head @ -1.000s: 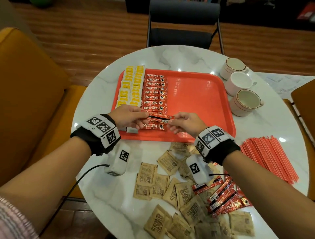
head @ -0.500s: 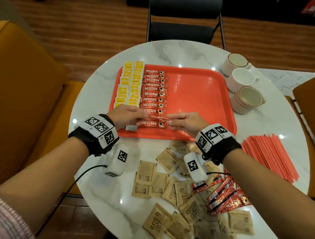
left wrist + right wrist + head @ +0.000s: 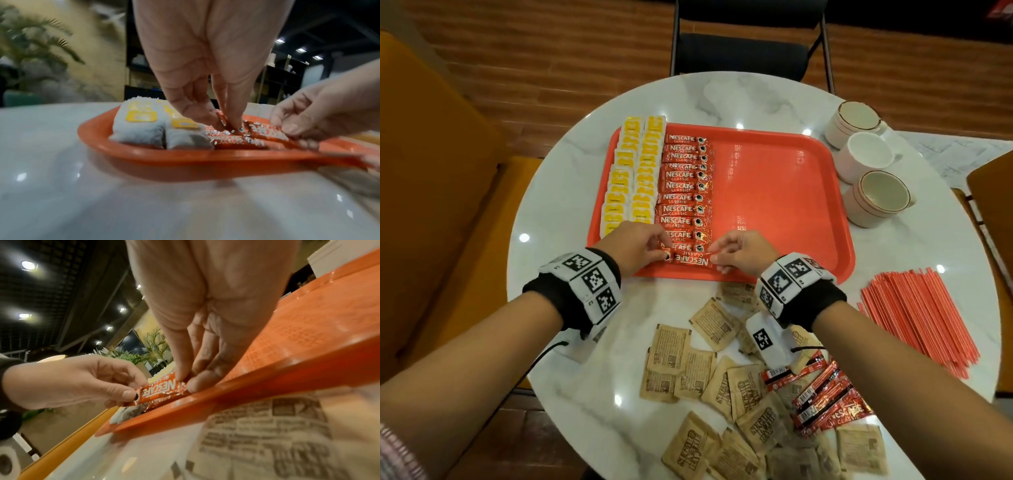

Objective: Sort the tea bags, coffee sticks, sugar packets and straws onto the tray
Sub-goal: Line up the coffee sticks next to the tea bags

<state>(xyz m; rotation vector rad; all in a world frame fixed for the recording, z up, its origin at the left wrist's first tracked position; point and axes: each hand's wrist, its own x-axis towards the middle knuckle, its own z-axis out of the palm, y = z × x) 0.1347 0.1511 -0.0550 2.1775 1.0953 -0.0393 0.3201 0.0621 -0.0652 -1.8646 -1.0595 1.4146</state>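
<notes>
A red Nescafe coffee stick (image 3: 689, 260) (image 3: 159, 390) lies upside down at the near end of the coffee column on the orange tray (image 3: 791, 192). My left hand (image 3: 640, 245) (image 3: 216, 116) pinches its left end. My right hand (image 3: 736, 251) (image 3: 185, 379) pinches its right end. Two columns of yellow-tagged tea bags (image 3: 633, 174) (image 3: 141, 123) fill the tray's left side, beside a column of coffee sticks (image 3: 685, 186). Loose coffee sticks (image 3: 822, 397), brown sugar packets (image 3: 709, 373) and red straws (image 3: 921, 318) lie on the table.
Three cups (image 3: 876, 198) stand right of the tray on the round marble table (image 3: 551, 212). The tray's right half is bare. A black chair (image 3: 750, 51) stands beyond the table, and orange seats (image 3: 431, 205) flank it left and right.
Both hands lowered the coffee stick from above the column and drew it nearer, down to the column's near end by the tray's front rim. The stick is now label-up.
</notes>
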